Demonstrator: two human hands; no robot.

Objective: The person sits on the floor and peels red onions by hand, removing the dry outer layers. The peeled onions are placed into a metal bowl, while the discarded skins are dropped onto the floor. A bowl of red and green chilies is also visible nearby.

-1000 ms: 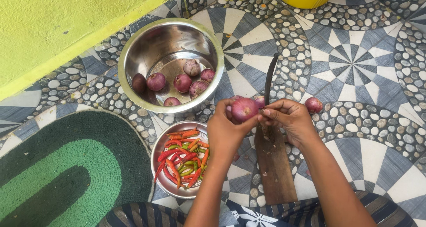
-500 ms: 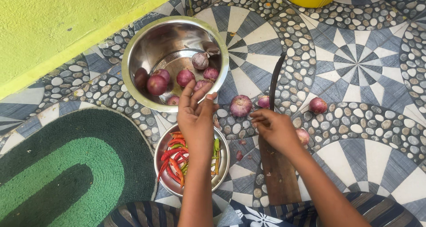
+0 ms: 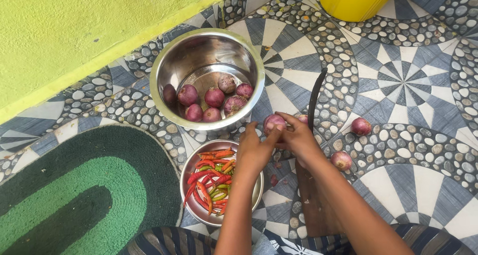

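Noting, from the left: the green rug (image 3: 74,195) and the large steel bowl (image 3: 208,78) of red onions are lying as they were. Half a second ago my left hand (image 3: 254,150) was reaching over that bowl; now it is curling around a fresh onion (image 3: 273,121), just left of the upright blade (image 3: 314,103). My right hand (image 3: 298,138) is pinching the same onion from the other side. Two loose onions (image 3: 361,126) are resting further right, unmoved. I am judging peeling resumed.
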